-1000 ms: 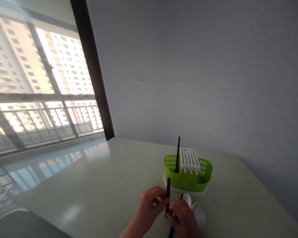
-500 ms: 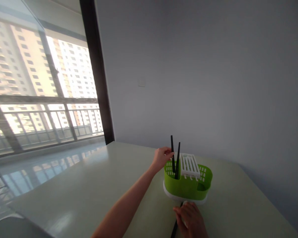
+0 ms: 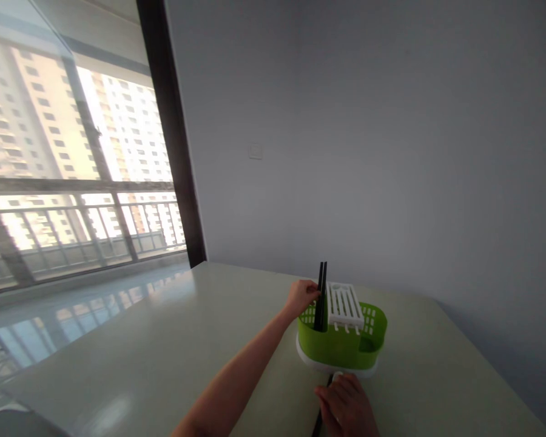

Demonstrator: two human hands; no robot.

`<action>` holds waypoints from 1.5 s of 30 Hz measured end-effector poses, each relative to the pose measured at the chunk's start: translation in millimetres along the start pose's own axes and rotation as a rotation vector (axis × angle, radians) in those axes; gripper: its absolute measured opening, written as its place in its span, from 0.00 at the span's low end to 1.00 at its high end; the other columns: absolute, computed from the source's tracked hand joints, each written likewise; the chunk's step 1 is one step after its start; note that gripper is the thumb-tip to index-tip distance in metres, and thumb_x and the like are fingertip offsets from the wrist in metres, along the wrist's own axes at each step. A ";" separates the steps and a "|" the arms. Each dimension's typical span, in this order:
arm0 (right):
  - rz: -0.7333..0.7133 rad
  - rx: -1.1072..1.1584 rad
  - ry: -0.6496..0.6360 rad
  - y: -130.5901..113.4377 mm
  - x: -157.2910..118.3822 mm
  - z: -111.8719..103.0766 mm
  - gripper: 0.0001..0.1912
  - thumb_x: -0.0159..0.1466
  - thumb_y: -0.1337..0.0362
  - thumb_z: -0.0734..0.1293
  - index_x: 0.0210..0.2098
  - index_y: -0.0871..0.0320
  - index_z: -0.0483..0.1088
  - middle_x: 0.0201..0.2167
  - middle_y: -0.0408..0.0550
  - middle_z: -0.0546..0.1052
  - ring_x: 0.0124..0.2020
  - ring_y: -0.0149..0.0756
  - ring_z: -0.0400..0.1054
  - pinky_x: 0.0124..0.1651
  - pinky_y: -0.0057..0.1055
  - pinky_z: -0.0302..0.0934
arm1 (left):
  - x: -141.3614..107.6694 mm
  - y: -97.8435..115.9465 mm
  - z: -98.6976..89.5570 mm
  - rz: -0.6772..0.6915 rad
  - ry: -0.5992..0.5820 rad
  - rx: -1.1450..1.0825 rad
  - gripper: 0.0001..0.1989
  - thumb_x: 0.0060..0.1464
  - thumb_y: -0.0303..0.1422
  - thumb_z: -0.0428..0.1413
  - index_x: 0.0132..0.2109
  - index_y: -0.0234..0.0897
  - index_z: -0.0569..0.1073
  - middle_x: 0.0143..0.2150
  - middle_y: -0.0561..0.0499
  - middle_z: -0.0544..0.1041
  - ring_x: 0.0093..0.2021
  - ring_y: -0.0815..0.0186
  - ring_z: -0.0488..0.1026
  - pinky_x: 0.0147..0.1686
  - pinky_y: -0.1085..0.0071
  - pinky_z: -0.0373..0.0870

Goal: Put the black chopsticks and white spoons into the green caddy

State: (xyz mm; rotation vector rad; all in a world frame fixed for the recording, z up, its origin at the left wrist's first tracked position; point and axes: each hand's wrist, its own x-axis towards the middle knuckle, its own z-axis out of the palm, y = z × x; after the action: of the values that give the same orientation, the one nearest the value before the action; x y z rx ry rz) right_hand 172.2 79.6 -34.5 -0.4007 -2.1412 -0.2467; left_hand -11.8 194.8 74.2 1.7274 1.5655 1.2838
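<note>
A green utensil caddy [image 3: 337, 349] with slotted ends and a white base stands on the table. Two black chopsticks [image 3: 321, 297] stand almost side by side in its left compartment. My left hand [image 3: 304, 295] pinches at least one of them above the caddy's left rim. In front of the caddy, my right hand [image 3: 346, 403] is low over the table with curled fingers. A black stick [image 3: 317, 423] lies beside and partly under it. A small white thing [image 3: 338, 376] shows at its fingertips; what that hand grips is hidden.
A white slotted rack [image 3: 344, 303] with small hooks sits across the caddy's middle. The pale table [image 3: 164, 346] reaches to the grey wall [image 3: 368, 152]. At the left is a large window [image 3: 82, 182] with a dark frame.
My left hand has lowered its chopstick further into the caddy. The two chopsticks, apart before, now stand close together. My right hand has hardly moved.
</note>
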 end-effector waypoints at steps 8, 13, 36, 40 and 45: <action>0.059 0.048 -0.006 -0.6 2.0 -9.1 0.09 0.62 0.73 0.59 0.38 0.57 0.67 0.23 0.43 0.71 0.27 0.35 0.65 0.36 0.34 0.57 | -36.8 18.3 -20.3 0.088 0.188 0.129 0.09 0.49 0.34 0.54 0.38 0.38 0.73 0.39 0.52 0.76 0.35 0.70 0.72 0.34 0.75 0.68; 0.098 0.068 -0.039 -6.1 4.8 -17.8 0.09 0.62 0.72 0.59 0.40 0.57 0.68 0.24 0.44 0.72 0.28 0.36 0.66 0.35 0.34 0.59 | -127.8 5.8 -17.2 0.001 0.250 0.246 0.10 0.55 0.37 0.48 0.31 0.38 0.68 0.30 0.54 0.72 0.29 0.72 0.68 0.29 0.77 0.63; 0.246 0.114 -0.086 -4.6 1.9 -29.9 0.07 0.62 0.69 0.60 0.38 0.54 0.69 0.26 0.42 0.73 0.29 0.34 0.67 0.39 0.34 0.61 | -231.8 -0.4 -13.1 -0.388 -0.148 0.649 0.10 0.50 0.28 0.47 0.36 0.39 0.71 0.31 0.51 0.76 0.32 0.66 0.74 0.31 0.75 0.63; 0.182 0.196 -0.156 -17.0 2.7 -22.6 0.03 0.61 0.65 0.63 0.34 0.53 0.68 0.21 0.40 0.70 0.27 0.33 0.66 0.40 0.34 0.60 | -228.4 9.3 -9.6 -0.217 -0.039 0.375 0.12 0.48 0.26 0.48 0.38 0.40 0.73 0.29 0.54 0.75 0.27 0.71 0.70 0.28 0.79 0.61; 0.148 0.283 -0.166 -29.1 -0.8 -9.9 0.12 0.61 0.52 0.62 0.29 0.54 0.66 0.20 0.39 0.70 0.23 0.31 0.64 0.27 0.28 0.55 | -213.5 25.5 3.2 -0.141 0.081 0.173 0.08 0.48 0.27 0.50 0.33 0.37 0.74 0.26 0.54 0.71 0.23 0.74 0.66 0.24 0.81 0.61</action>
State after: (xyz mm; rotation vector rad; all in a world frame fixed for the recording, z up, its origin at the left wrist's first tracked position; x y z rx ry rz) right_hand 169.3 49.3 -30.3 -0.4231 -2.2540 0.1787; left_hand 23.3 -11.8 26.0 1.6495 1.8577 1.1927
